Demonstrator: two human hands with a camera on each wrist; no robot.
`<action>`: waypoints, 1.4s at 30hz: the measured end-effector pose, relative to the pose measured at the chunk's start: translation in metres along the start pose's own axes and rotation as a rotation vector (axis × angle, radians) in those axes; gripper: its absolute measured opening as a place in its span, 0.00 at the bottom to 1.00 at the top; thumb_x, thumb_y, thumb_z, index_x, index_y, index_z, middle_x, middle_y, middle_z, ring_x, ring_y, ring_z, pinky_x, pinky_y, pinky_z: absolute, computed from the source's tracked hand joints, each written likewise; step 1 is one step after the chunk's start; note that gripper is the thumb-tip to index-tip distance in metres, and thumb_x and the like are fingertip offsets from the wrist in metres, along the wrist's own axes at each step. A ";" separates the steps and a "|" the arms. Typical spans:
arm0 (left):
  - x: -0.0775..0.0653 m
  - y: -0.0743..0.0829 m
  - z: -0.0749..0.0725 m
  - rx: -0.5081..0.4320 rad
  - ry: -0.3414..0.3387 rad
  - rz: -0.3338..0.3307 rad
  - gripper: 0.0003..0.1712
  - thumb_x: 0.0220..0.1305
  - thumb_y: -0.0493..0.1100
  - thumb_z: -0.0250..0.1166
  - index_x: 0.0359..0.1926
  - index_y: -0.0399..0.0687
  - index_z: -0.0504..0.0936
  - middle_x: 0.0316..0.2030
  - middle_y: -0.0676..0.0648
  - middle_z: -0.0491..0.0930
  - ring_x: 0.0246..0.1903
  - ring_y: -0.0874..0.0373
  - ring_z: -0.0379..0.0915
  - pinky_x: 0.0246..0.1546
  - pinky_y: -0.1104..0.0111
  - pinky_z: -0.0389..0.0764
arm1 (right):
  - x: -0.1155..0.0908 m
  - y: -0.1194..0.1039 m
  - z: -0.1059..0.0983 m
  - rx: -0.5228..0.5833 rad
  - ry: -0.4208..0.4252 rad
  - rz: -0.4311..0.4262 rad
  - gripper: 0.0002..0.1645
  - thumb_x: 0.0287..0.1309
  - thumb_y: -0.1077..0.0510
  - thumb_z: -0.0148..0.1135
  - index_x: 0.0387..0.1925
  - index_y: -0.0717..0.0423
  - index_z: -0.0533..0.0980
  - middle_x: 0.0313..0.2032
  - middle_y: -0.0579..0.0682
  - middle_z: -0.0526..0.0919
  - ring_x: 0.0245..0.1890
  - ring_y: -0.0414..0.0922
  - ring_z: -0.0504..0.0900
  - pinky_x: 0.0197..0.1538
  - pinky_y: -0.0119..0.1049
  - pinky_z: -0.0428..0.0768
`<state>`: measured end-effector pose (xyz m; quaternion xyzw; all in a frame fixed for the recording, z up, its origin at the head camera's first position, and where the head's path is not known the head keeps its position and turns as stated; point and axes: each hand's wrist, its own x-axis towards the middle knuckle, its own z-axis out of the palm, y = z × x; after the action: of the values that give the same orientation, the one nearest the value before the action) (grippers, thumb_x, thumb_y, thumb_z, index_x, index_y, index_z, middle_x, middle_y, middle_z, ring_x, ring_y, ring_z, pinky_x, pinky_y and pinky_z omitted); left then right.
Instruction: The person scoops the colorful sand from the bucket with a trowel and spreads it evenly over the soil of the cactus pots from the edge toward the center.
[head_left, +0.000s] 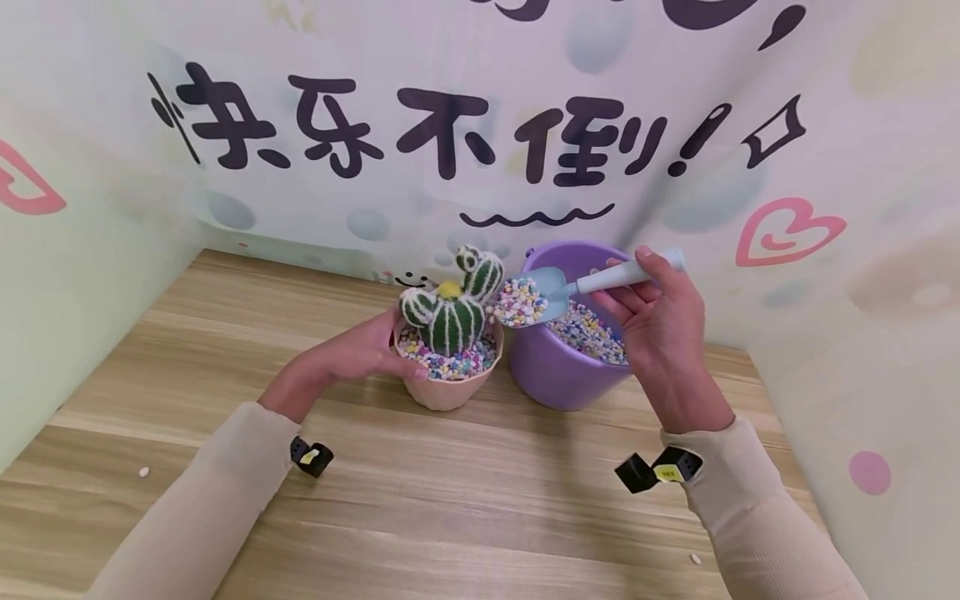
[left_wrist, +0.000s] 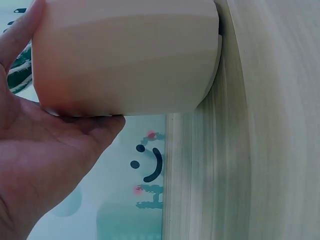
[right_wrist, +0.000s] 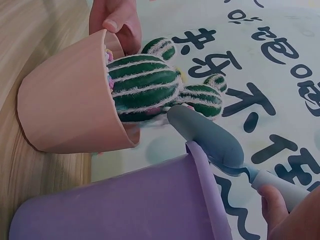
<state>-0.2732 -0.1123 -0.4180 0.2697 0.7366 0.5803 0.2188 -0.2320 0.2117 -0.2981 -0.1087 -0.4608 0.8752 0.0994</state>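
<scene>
A green cactus (head_left: 456,323) with white fuzzy ribs stands in a pale pink flowerpot (head_left: 448,395), among multicoloured pebbles. My left hand (head_left: 358,347) grips the pot's left side, thumb over the front rim; in the left wrist view its fingers lie along the pot wall (left_wrist: 130,60). With my right hand (head_left: 666,321) I hold the pale handle of a light blue trowel (head_left: 557,292), heaped with pebbles (head_left: 519,302). The trowel's tip reaches the pot's right rim beside the cactus. A blurred streak shows between tip and pot in the right wrist view.
Close to the pot's right stands a purple bucket (head_left: 555,379) holding more pebbles (head_left: 588,333), partly under the trowel. Stray pebbles lie on the wooden tabletop (head_left: 450,500). Printed cloth walls (head_left: 420,192) with dark lettering stand right behind and at both sides.
</scene>
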 end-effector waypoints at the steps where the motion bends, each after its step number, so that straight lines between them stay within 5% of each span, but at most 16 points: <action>1: 0.000 0.000 0.000 0.000 -0.003 0.001 0.59 0.51 0.39 0.75 0.75 0.45 0.44 0.70 0.41 0.58 0.69 0.46 0.55 0.71 0.50 0.55 | 0.000 0.000 0.000 -0.004 0.000 -0.001 0.23 0.56 0.57 0.69 0.48 0.55 0.67 0.34 0.56 0.86 0.39 0.54 0.87 0.43 0.48 0.82; 42: 0.006 -0.002 -0.006 -0.005 -0.056 0.007 0.58 0.49 0.37 0.76 0.74 0.48 0.48 0.68 0.45 0.60 0.66 0.48 0.58 0.68 0.52 0.59 | 0.005 0.001 0.018 -0.036 -0.056 -0.095 0.14 0.57 0.60 0.68 0.41 0.58 0.72 0.34 0.57 0.86 0.35 0.53 0.88 0.45 0.48 0.84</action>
<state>-0.2824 -0.1133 -0.4186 0.2879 0.7278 0.5752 0.2379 -0.2423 0.1985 -0.2896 -0.0640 -0.4836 0.8638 0.1261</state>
